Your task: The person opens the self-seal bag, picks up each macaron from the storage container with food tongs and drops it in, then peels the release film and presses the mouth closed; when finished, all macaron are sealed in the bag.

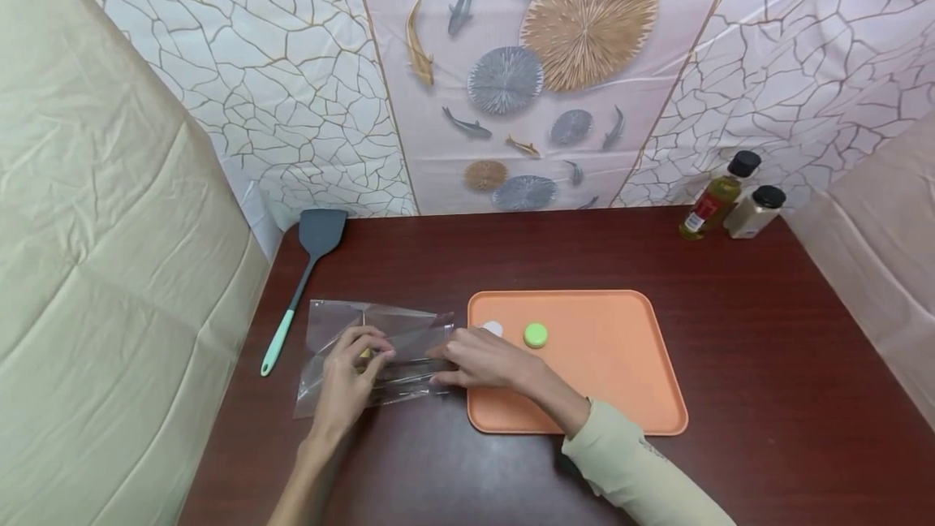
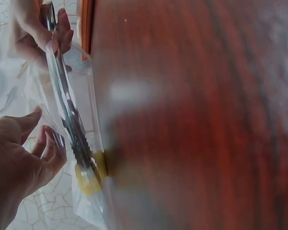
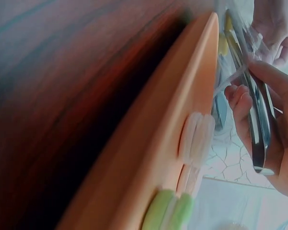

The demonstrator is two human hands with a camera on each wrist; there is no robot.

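My right hand (image 1: pixel 485 355) grips metal tongs (image 3: pixel 257 110) near their hinged end. Their serrated tips hold a yellow macaron (image 2: pixel 89 177), which shows through the film of a clear plastic bag (image 1: pixel 409 321). On the bag's edge, close to the tongs, are the curled fingers and thumb of my left hand (image 1: pixel 346 376), holding the film. At the near-left part of the orange tray (image 1: pixel 606 364) sit a green macaron (image 1: pixel 536 335) and a white macaron (image 3: pixel 197 139). In the head view my right hand partly covers the white one.
A spatula (image 1: pixel 310 254) with a mint handle lies left of the bag. At the back right corner of the dark wooden table (image 1: pixel 767 347) stand an oil bottle (image 1: pixel 712 201) and a black-capped jar (image 1: pixel 756 213). Patterned cloth (image 1: pixel 292 79) hangs behind the table.
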